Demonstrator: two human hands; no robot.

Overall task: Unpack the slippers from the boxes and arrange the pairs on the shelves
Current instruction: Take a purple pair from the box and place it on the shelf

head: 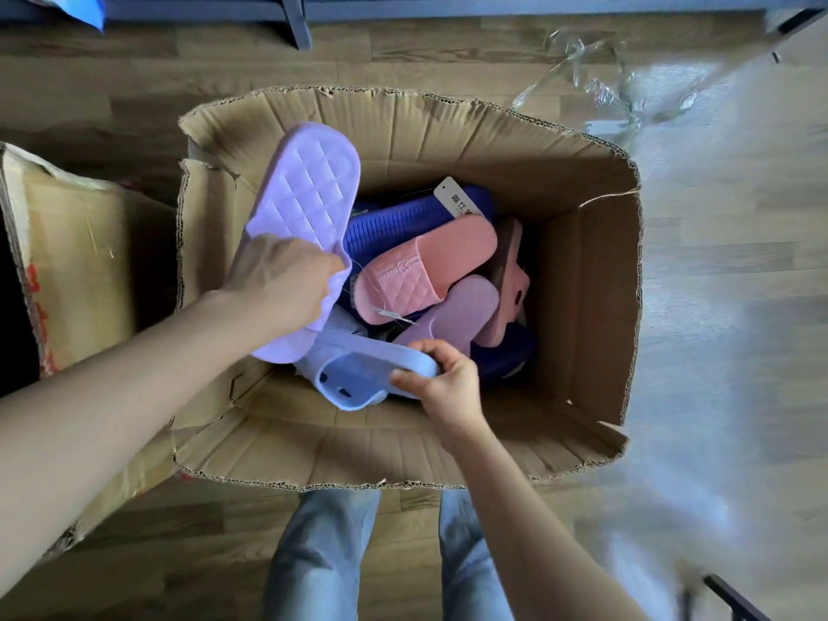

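Fingers of our left hand (282,289) grasp one lilac quilted-sole slipper (309,190). Our right hand (443,387) pinches one pale-blue foam slipper (358,374).

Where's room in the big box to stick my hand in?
A narrow gap runs along the right wall of the box, beside the pink slipper standing on edge. The middle and left are crowded: piled slippers, left hand, right hand.

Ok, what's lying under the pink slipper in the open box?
A dark blue slipper pokes out behind the pink slipper and a lilac slipper slants beneath its near end. Anything deeper, including the box floor there, is covered.
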